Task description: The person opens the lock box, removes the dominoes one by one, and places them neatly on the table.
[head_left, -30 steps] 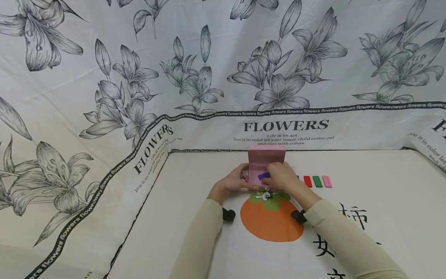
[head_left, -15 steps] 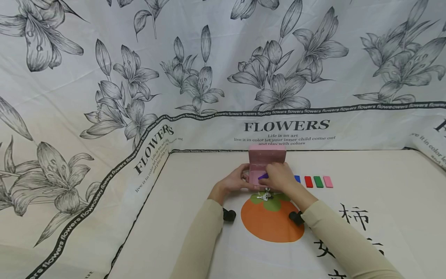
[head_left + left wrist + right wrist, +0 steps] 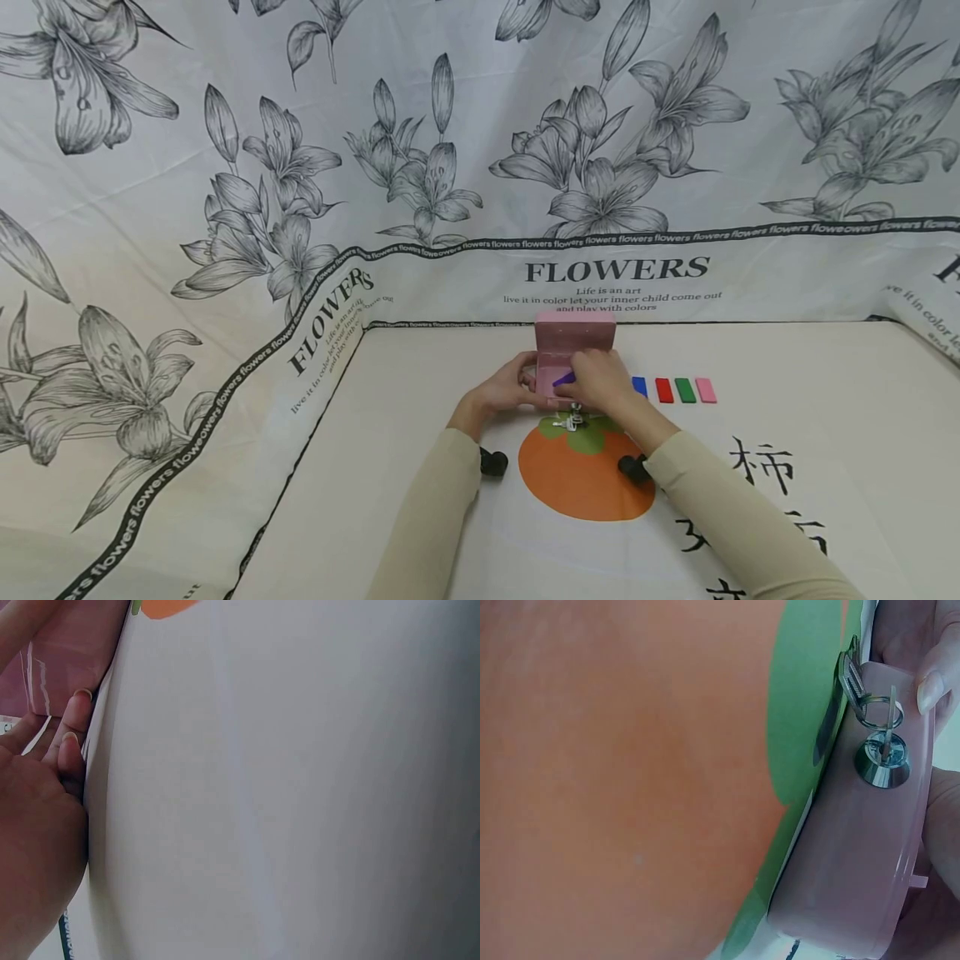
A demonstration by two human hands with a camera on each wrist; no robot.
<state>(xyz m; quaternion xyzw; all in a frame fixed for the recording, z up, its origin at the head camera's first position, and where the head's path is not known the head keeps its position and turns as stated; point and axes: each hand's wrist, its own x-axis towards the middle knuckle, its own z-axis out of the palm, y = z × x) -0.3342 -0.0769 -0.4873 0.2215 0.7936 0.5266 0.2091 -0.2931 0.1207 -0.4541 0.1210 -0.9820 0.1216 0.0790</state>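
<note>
A pink lockable box (image 3: 574,335) stands with its lid up at the far side of the table. My left hand (image 3: 504,388) holds it at the left side, thumb along the front edge; in the left wrist view the fingertips touch the pink wall (image 3: 79,645). Inside the box my right hand (image 3: 604,387) pinches a small flat purple block (image 3: 564,379), part of which the fingers hide. On the box front, a round metal lock (image 3: 883,761) carries a key, with a second key hanging from its ring (image 3: 881,712).
To the right of the box lie a blue block (image 3: 639,386), a red block (image 3: 663,391), a green block (image 3: 685,391) and a pink block (image 3: 706,390) in a row. The tablecloth bears an orange persimmon print (image 3: 585,479). A flower-printed cloth (image 3: 615,283) rises behind.
My right hand has shifted slightly left, uncovering more of the blue block. The purple block has tilted and shows less of its face. My left hand keeps its place on the box.
</note>
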